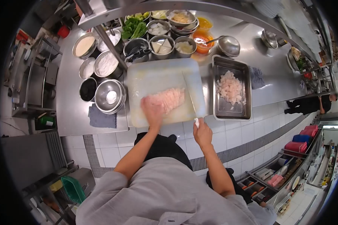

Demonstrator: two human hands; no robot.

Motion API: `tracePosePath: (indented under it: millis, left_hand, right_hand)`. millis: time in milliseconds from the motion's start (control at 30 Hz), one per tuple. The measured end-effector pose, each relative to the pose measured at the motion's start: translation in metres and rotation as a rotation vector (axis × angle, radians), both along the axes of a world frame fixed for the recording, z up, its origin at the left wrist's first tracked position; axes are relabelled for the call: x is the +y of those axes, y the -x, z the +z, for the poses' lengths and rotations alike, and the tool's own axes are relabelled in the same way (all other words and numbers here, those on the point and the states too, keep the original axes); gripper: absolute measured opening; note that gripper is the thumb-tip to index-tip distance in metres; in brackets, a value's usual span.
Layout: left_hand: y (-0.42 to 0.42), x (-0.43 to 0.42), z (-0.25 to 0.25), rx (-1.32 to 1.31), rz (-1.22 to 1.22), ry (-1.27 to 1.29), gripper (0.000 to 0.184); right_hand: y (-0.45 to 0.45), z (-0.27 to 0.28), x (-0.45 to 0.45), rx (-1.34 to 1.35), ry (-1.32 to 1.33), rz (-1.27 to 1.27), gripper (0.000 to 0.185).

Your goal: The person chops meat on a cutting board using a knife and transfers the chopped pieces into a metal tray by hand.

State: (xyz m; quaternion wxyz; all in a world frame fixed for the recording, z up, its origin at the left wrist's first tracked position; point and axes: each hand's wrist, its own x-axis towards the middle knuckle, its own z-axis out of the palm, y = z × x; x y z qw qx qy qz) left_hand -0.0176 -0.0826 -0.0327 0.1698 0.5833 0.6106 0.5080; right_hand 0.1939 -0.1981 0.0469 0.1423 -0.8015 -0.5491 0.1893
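On the pale cutting board (139,77) lies a slab of raw pink meat (172,100), its surface scored into strips; I cannot tell whether it is chicken or fish. My left hand (153,111) rests on its left end with the fingers laid over it, slightly blurred. My right hand (202,133) is wrapped round the white handle of a long knife (190,92). The blade lies along the board's right side, pointing away from me and apart from the meat. Right of the board, a metal tray (231,113) holds diced pink meat (231,88).
Metal bowls of white powder (107,63) and a stacked bowl (110,95) stand at left. Behind the board are leafy greens (134,28), a bowl of white blocks (161,46) and orange sauce (202,39). A shelf post (110,47) rises there. Another person (311,104) stands far right.
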Motion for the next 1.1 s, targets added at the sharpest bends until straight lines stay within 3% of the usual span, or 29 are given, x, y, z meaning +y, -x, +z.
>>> tracePosePath:
  millis: [67,100,167,600,700,867,900,967,1000,1033,1067,1100]
  left_hand:
    - [-0.037,0.003,0.026,-0.305,-0.047,0.157,0.067]
    - [-0.043,0.009,0.032,-0.305,-0.045,0.168,0.067]
    - [-0.051,0.018,0.038,0.149,0.046,0.122,0.064]
    - [-0.034,0.066,0.02,0.269,-0.391,-0.07,0.052]
    - [-0.028,0.088,0.019,0.277,-0.523,-0.067,0.053]
    - [-0.012,0.145,0.019,0.263,-1.037,0.01,0.064]
    - [-0.012,0.146,0.023,0.259,-1.041,0.013,0.064]
    - [-0.016,0.148,0.037,0.251,-0.988,0.058,0.082]
    - [-0.023,0.142,0.044,0.248,-0.989,0.046,0.082]
    - [-0.032,0.123,0.052,0.296,-0.72,0.173,0.091]
    - [-0.04,0.105,0.06,0.337,-0.446,0.302,0.101]
    - [-0.05,0.09,0.063,0.332,-0.442,0.3,0.101]
  right_hand:
    - [0.006,0.002,0.007,-0.019,0.019,0.036,0.023]
    - [0.007,0.003,0.011,-0.034,0.038,0.088,0.026]
    - [0.014,0.005,0.01,-0.05,0.065,0.134,0.03]
    - [0.117,0.01,0.016,0.134,0.152,-0.134,0.03]
    - [0.141,0.004,0.018,0.282,0.09,-0.264,0.029]
    - [0.177,0.007,0.023,0.405,0.051,-0.386,0.031]
    - [0.175,0.006,0.021,0.459,0.048,-0.425,0.034]
    - [0.16,-0.007,0.008,0.502,-0.007,-0.475,0.038]
    - [0.144,-0.016,-0.003,0.497,-0.009,-0.463,0.032]
    - [0.128,-0.003,-0.011,0.329,-0.094,-0.377,0.028]
    - [0.111,0.023,-0.011,0.45,0.126,-0.451,0.037]
    - [0.095,0.023,-0.022,0.379,0.075,-0.381,0.035]
